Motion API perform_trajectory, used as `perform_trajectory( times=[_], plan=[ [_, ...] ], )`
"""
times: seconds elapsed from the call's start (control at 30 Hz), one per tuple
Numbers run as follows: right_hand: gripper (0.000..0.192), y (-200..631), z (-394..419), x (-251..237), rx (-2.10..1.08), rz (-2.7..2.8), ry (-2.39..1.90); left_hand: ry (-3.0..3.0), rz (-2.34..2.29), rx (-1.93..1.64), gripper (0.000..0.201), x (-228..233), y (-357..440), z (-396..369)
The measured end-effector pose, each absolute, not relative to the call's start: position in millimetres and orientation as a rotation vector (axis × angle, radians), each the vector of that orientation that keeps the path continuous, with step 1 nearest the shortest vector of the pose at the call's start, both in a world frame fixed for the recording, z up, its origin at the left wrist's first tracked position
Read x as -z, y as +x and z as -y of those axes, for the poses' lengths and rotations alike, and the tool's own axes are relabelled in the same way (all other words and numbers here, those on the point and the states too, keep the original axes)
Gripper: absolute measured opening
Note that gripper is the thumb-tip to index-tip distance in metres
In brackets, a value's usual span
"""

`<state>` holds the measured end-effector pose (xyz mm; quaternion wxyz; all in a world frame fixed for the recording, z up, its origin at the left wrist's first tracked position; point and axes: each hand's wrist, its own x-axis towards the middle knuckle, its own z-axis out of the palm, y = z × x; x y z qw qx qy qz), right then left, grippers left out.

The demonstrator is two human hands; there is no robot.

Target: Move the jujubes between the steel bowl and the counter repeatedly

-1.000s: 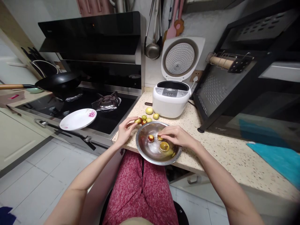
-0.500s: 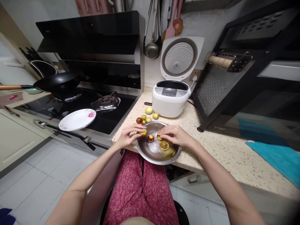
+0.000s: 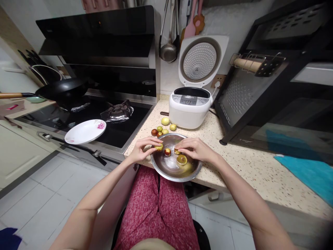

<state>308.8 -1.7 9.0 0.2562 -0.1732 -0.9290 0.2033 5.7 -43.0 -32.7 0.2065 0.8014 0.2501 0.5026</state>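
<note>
Head view, only one on offer. Against half a second ago, little changed: left hand (image 3: 142, 150) still pinched on the same small yellow-green fruit (image 3: 159, 147) at the left rim of the steel bowl (image 3: 169, 170), right hand (image 3: 195, 148) still curled low over the bowl with fingertips closed on a small brownish fruit (image 3: 177, 151); whole scene shifted slightly upward in frame, more of the camera than of the hands. A full second ago the left hand out at the loose fruit cluster (image 3: 162, 128) on the surface, since brought in over the bowl rim. Inside the bowl, a red-brown fruit (image 3: 167, 151) between the two hands and a larger yellowish round piece (image 3: 181, 159) just under the right hand, with shallow liquid pooled toward the near side. Bowl seated at the near edge of the speckled surface (image 3: 234, 163), its front lip overhanging that edge slightly, above red patterned trousers (image 3: 156, 208). Close quarters behind: loose fruit just beyond the far rim, then the white rice cooker (image 3: 189, 111) with lid up, near the back edge. Left edge of the surface abutting the black stove (image 3: 114, 128), a white plate (image 3: 85, 132) resting on its front. To the right, open speckled room up to the dark rack foot (image 3: 222, 142) and a teal cloth (image 3: 307, 173) well apart toward the right end. Held fruit roughly oval, long axis lying about level and running left to right between thumb and fingers; stem end not discernible.
</note>
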Motion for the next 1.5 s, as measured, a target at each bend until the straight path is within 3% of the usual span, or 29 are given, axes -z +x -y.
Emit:
perform_trajectory(
  times=[0.43, 0.73, 0.9, 1.2, 1.5],
  plan=[
    [0.022, 309, 2, -11, -0.557, 2.537, -0.512, 2.261, -0.624, -1.252, 0.021, 28, 4, 44],
    [0.021, 309, 2, -9, -0.546, 2.545, -0.498, 2.293, -0.726, -1.417, 0.022, 30, 6, 42],
    [0.022, 309, 2, -9, -0.529, 2.545, -0.492, 2.28, -1.092, -1.493, 0.033, 36, 9, 32],
    [0.021, 309, 0, -6, -0.522, 2.526, -0.481, 2.39, -1.224, -1.13, 0.066, 64, 3, 10],
    [0.02, 308, 1, -5, -0.507, 2.518, -0.487, 2.386, -1.37, -1.28, 0.046, 64, 7, 13]
  ],
)
